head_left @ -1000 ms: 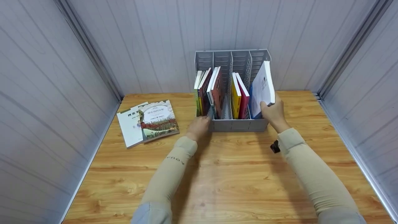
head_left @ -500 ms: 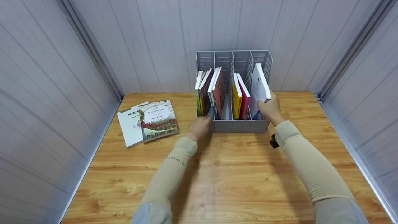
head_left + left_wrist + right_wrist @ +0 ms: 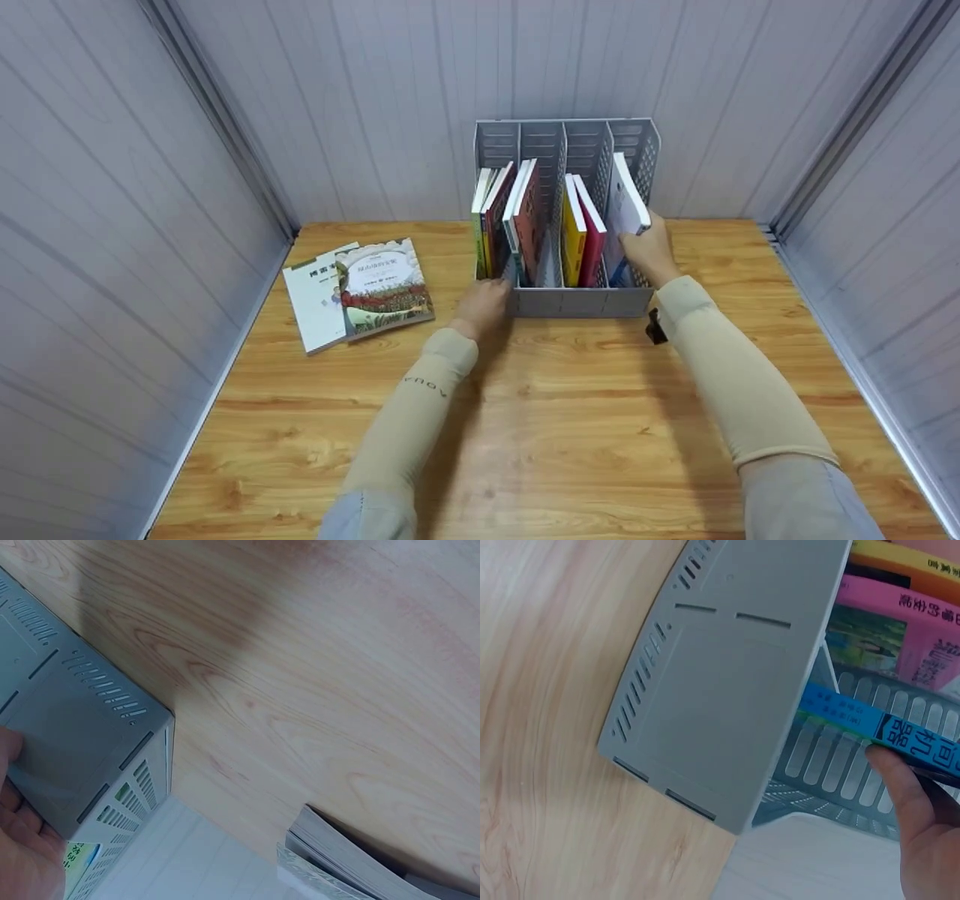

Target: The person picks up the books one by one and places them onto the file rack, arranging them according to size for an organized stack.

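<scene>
In the head view, a grey file holder (image 3: 582,304) with several compartments stands against the back wall. My right hand (image 3: 649,247) grips a book with a white cover (image 3: 621,201) in the rightmost compartment. In the right wrist view its spine shows blue (image 3: 877,724), and my right hand (image 3: 919,825) is at its edge. My left hand (image 3: 484,304) holds the front left edge of the holder, its fingers round the rim in the left wrist view. A yellow book (image 3: 574,236) and a pink book (image 3: 592,244) stand one compartment to the left.
Farther left in the holder stand a reddish-brown book (image 3: 529,225) and several thin books (image 3: 484,225). On the wooden table at the left, a picture-covered book (image 3: 381,289) overlaps a white book (image 3: 315,307). White panel walls enclose the table at the back and both sides.
My right hand has moved left with the white-covered book, which now sits farther left and a little lower in the rightmost compartment. My left hand has stayed on the holder.
</scene>
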The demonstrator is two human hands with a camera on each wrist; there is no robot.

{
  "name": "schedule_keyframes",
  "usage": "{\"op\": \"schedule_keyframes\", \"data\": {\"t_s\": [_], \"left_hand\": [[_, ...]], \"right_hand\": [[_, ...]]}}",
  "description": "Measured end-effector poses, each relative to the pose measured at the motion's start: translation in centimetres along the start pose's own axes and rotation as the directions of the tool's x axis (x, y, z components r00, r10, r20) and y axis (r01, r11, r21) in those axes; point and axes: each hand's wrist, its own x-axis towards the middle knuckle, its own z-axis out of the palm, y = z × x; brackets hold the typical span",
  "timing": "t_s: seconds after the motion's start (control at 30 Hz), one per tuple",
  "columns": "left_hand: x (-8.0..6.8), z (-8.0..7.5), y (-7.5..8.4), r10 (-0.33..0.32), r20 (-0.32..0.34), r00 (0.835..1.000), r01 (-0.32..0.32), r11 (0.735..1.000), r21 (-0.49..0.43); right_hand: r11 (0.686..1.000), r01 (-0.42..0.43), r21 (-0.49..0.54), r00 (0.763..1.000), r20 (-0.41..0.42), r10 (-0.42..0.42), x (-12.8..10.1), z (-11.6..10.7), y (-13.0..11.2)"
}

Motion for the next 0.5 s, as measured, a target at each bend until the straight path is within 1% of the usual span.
{"op": "schedule_keyframes", "data": {"t_s": [0.13, 0.3, 0.5], "left_hand": [[0.1, -0.1, 0.0, -0.008, 0.025, 1.000, 0.008, 1.000, -0.004], [0.2, 0.0, 0.0, -0.004, 0.029, 1.000, 0.004, 1.000, -0.005], [0.2, 0.1, -0.2, -0.007, 0.020, 1.000, 0.007, 1.000, 0.001]], "right_hand": [[0.999, 0.004, -0.051, 1.000, 0.016, -0.003, 0.8, 0.3, -0.1], [0.994, 0.004, -0.109, 1.000, 0.029, -0.001, 1.3, 0.6, -0.2], [0.984, 0.002, -0.178, 0.995, 0.094, 0.015, 1.5, 1.1, -0.9]]}}
